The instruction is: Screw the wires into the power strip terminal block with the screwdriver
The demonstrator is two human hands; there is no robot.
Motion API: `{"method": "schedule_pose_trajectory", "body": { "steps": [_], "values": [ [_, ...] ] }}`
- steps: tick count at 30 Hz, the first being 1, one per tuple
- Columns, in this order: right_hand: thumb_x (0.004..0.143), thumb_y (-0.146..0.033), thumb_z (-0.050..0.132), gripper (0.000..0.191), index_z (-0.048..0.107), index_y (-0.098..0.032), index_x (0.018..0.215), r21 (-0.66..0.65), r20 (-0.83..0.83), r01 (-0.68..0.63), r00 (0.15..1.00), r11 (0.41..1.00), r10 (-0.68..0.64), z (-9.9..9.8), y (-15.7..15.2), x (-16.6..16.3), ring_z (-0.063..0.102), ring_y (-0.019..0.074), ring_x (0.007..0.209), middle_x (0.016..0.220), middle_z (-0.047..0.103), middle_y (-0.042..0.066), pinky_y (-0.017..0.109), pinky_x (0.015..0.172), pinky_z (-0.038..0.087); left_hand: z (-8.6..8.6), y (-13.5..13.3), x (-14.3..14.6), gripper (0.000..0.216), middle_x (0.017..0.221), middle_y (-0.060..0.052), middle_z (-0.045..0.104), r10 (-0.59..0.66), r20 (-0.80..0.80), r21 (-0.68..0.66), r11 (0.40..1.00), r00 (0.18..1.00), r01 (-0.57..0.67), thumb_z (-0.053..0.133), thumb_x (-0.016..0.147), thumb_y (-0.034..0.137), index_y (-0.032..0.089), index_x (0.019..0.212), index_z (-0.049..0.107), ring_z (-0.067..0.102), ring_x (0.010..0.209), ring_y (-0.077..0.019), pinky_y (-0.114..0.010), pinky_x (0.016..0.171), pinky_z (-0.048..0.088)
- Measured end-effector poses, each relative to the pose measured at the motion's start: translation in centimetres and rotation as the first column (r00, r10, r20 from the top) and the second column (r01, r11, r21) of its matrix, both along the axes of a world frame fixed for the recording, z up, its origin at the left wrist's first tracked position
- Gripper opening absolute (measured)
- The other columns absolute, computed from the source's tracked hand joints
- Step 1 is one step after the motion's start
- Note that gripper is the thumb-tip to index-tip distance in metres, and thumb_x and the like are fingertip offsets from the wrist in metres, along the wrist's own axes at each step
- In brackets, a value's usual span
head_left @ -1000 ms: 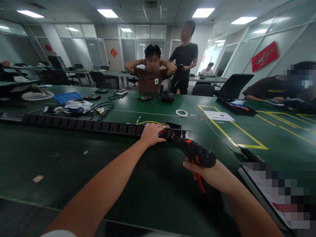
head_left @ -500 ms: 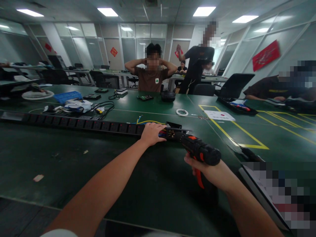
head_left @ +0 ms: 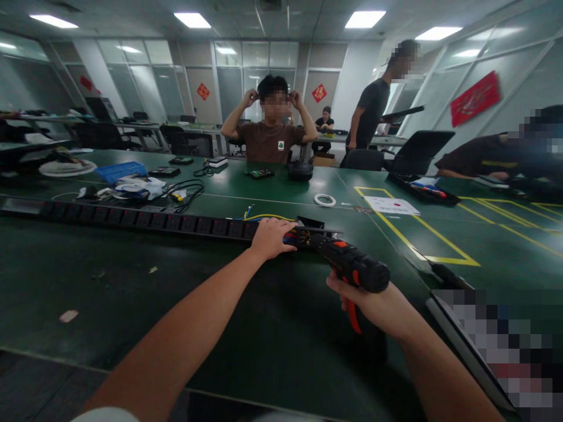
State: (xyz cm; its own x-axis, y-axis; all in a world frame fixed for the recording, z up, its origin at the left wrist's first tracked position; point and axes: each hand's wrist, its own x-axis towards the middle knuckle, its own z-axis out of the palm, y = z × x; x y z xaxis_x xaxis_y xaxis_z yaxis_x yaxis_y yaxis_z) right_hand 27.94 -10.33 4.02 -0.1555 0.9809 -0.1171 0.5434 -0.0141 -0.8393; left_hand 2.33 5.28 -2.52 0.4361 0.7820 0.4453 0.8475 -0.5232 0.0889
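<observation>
A long black power strip [head_left: 132,218] with a row of sockets lies across the green table. My left hand [head_left: 270,237] is closed over it near its right end, fingers on the far side and thumb on the near side. Red and blue wires show inside that open end, and a yellow wire [head_left: 277,218] runs behind my fingers. In my right hand [head_left: 376,302] is a black and orange cordless drill [head_left: 355,265], held by its handle. Its front points left at the strip's end; whether the bit touches a screw is too small to tell.
A white ring [head_left: 324,201], a paper sheet [head_left: 391,206] and yellow tape outlines lie beyond the drill. Cables and a blue basket [head_left: 121,172] are at the back left. A laptop-like edge [head_left: 470,349] borders my right arm. Several people are around the tables.
The drill and my right hand have shifted slightly left. My left hand stays put. Across the table, the standing person has moved right and turned; the seated person's hands have changed position at the head.
</observation>
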Motion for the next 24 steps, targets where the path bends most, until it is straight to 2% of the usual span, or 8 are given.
{"method": "schedule_pose_trajectory", "body": {
  "steps": [15, 24],
  "values": [
    [0.088, -0.063, 0.073, 0.041, 0.071, -0.023, 0.097, -0.016, 0.047, 0.006, 0.999, 1.000, -0.005, -0.33, 0.11, 0.01, 0.069, 0.0230, 0.068, 0.070, 0.070, 0.000, 0.036, 0.068, 0.056, 0.13, -0.09, -0.13, 0.076, 0.144, -0.010, 0.075, -0.005, 0.002, -0.001, 1.000, 1.000, 0.005, 0.088, 0.087, 0.060, 0.026, 0.152, 0.067, 0.065, 0.127, -0.0340, -0.048, 0.108, 0.042],
    [0.082, -0.064, 0.076, 0.043, 0.071, -0.024, 0.096, -0.008, 0.013, 0.034, 0.999, 0.999, -0.034, -0.20, 0.02, -0.35, 0.068, 0.0238, 0.067, 0.069, 0.068, 0.000, 0.037, 0.066, 0.056, 0.09, -0.11, -0.16, 0.077, 0.143, -0.010, 0.075, -0.008, 0.001, 0.006, 1.000, 1.000, 0.008, 0.088, 0.087, 0.061, 0.026, 0.152, 0.067, 0.065, 0.126, -0.0345, -0.049, 0.108, 0.042]
  ]
}}
